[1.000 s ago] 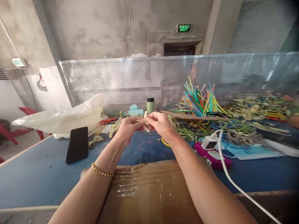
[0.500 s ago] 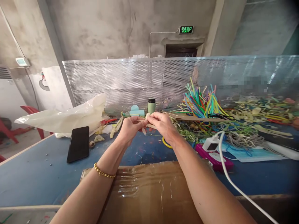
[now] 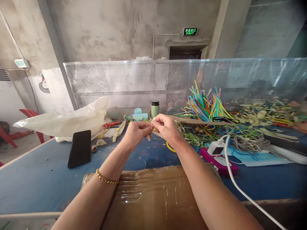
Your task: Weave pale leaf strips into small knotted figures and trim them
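My left hand (image 3: pixel 135 132) and my right hand (image 3: pixel 166 127) meet above the blue table (image 3: pixel 35 179), both with fingers pinched on a small cream strip (image 3: pixel 149 136) whose ends hang down between them. A gold bracelet (image 3: pixel 105 179) sits on my left wrist. A cardboard box (image 3: pixel 153 195) lies just below my forearms. What the fingertips do to the strip is too small to make out.
A black phone (image 3: pixel 79 148) leans at the left beside a white plastic bag (image 3: pixel 69 121). A green bottle (image 3: pixel 154 109) stands by the perforated metal screen (image 3: pixel 144 83). Coloured strips (image 3: pixel 206 105), cream scraps (image 3: pixel 263 115), a charger with white cable (image 3: pixel 216 148) and a pink case (image 3: pixel 219 161) lie right.
My hands have dropped slightly and stayed together on the strip; its ends now hang lower. The view shifted a little.
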Demonstrator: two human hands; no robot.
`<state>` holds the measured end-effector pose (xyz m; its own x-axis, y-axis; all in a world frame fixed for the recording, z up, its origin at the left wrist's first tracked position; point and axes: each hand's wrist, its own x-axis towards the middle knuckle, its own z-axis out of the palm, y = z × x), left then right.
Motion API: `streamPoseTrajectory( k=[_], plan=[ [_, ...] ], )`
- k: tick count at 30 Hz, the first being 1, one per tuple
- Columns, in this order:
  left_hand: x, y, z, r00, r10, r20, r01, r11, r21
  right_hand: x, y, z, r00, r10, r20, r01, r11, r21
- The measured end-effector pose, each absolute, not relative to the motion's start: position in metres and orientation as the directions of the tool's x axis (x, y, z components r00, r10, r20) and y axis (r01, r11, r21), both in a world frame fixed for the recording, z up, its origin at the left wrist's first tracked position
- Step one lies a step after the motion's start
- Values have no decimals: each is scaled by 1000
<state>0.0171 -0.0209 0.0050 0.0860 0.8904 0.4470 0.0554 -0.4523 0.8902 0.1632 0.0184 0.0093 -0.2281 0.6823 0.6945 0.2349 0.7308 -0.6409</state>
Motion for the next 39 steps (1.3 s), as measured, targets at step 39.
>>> streamPoseTrajectory(
  k=[39],
  plan=[
    [16,-22,10,-44,914,403,-6,-404,915,158,23,2,-328,787,522,92,577,-812]
  ],
)
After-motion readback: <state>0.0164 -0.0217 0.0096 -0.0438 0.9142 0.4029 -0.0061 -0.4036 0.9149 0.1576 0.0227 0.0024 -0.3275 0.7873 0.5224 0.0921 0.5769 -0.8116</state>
